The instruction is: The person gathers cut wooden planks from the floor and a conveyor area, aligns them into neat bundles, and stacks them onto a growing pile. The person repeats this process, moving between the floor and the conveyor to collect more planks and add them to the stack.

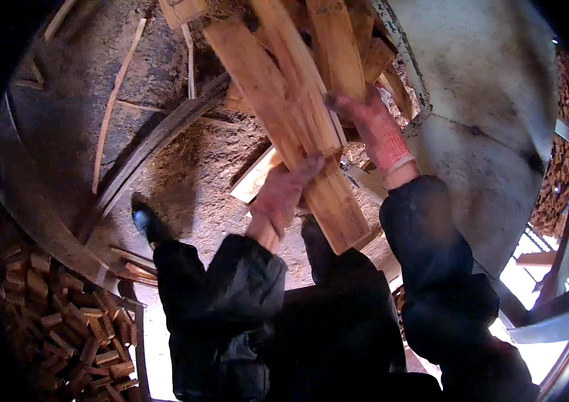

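A person's left hand [288,191], in what looks like a pinkish glove, is closed around a long, flat, reddish-brown wooden plank [264,94], thumb side uppermost. The plank slants from upper middle down toward the person's body. A second, narrower orange-brown plank [296,67] lies partly over it. The right hand [371,120], in a worn coral-red knitted glove, is bent at the near end of a third broad, rough-faced brown plank [338,47]; whether it grips firmly or only rests there, I cannot tell. All three lie at the upper middle, over more loose wood, beside a large, pale, stained panel [479,87].

To handle these well, the left grip would best sit near the plank's balance point, with the overlapping plank steadied so it cannot slide. Fingers should stay clear of pinching edges and splinters, and the near end clear of the knees.

The left fingers beneath the wood are hidden, as is most of the right palm. The planks' far ends run into clutter or past the upper edge. Dark shadow blurs the heap of small wooden blocks [80,328] at lower left.
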Demonstrator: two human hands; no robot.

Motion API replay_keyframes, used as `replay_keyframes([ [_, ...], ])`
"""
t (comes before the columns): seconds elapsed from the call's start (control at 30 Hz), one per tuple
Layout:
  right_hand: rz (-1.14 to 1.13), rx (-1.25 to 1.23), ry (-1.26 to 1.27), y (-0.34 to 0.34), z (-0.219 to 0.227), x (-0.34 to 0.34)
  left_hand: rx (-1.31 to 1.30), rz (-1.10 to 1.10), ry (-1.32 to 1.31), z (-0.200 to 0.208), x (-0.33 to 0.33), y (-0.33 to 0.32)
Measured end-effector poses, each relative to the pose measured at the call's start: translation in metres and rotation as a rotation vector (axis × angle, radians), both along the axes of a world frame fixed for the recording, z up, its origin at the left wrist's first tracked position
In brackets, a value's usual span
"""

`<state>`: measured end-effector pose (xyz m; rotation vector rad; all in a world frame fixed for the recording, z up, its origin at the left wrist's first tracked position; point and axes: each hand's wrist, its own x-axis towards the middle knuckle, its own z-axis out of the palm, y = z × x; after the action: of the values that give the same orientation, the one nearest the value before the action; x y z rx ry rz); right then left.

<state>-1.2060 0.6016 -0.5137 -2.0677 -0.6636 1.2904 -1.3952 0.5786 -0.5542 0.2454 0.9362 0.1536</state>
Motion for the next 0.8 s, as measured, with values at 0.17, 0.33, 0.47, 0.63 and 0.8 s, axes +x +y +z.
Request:
replay_keyframes([
  [0.17,0.151,-0.029,-0.224,-0.021,0.036,-0.047,-0.123,0.108,0.005,0.066,-0.023,-0.051],
  [0.33,0.031,-0.135,-0.247,-0.056,0.065,-0.087,-0.336,-0.004,0.105,0.126,-0.048,-0.073],
  [0.47,-0.259,-0.091,0.363,-0.057,0.053,-0.08,-0.274,0.076,0.152,0.125,-0.058,-0.101],
  [0.63,-0.207,-0.217,0.238,-0.097,0.109,-0.081,-0.402,0.091,0.119,0.116,-0.11,-0.104],
  [0.8,-0.373,-0.43,0.43,-0.179,0.177,-0.098,-0.509,0.223,0.04,0.15,-0.131,-0.116],
])
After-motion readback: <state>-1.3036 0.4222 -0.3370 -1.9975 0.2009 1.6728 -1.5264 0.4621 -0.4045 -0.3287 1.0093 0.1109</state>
